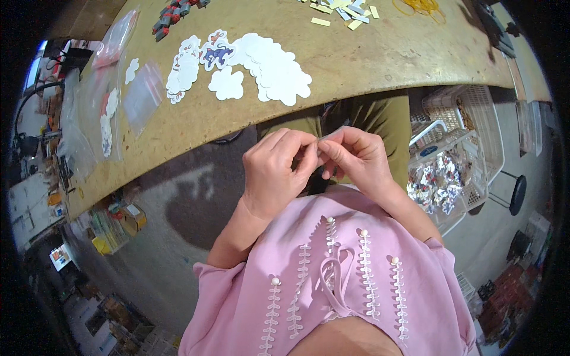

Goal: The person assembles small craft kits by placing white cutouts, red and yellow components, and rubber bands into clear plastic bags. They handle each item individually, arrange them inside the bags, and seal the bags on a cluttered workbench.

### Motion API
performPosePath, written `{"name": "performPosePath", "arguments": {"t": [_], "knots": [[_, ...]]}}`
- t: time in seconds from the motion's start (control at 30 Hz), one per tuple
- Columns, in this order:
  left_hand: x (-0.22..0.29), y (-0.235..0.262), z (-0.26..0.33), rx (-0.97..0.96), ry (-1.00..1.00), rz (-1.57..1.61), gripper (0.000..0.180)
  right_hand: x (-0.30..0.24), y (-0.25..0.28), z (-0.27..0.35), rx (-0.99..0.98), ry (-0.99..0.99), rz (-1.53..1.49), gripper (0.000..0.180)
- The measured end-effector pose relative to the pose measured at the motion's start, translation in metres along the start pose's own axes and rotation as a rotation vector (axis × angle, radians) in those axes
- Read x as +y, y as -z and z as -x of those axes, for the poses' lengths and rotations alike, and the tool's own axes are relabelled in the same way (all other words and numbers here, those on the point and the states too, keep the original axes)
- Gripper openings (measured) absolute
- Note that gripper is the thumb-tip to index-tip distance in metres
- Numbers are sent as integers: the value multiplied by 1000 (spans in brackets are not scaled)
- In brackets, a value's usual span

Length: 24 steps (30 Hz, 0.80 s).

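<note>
Above my lap, just off the table's front edge, both hands meet with their fingertips together. My left hand [282,163] is closed in a pinch of thumb and forefinger. Against it, my right hand [359,157] pinches too, thumb over bent fingers. Whatever lies between the fingertips is too small and covered to make out. On the table beyond them lie white scalloped paper cutouts [276,70] in an overlapping fan, with a smaller cutout pile [227,83] beside it. One cutout shows a printed dark blue figure [218,54]. Another stack of cutouts [183,70] lies to its left.
Clear plastic bags [143,98] lie at the table's left, some holding cutouts. Grey-and-red small parts [169,18], pale yellow strips [344,10] and yellow rubber bands [420,7] are at the far side. White plastic baskets [484,127] with a bag of printed cutouts [439,181] stand right.
</note>
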<state>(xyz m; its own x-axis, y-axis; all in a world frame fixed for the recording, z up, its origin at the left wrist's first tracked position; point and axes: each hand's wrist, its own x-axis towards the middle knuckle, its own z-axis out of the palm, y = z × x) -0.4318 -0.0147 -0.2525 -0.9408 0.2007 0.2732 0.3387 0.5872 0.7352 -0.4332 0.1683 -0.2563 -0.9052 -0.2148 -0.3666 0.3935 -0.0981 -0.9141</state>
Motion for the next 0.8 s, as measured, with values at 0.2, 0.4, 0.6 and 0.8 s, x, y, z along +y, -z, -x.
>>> {"name": "performPosePath", "arguments": {"t": [0.2,0.4,0.6,0.8], "knots": [[0,-2,3,73,58,-36,14,8,5,5,-84,-87,111,28],[5,14,3,-127,-233,-100,17,-5,16,5,-115,-194,-12,45],[-12,27,21,-169,-281,-58,11,-21,20,3,-115,953,743,27],[-11,46,18,-316,-277,68,12,-26,28,12,-400,832,1095,26]]}}
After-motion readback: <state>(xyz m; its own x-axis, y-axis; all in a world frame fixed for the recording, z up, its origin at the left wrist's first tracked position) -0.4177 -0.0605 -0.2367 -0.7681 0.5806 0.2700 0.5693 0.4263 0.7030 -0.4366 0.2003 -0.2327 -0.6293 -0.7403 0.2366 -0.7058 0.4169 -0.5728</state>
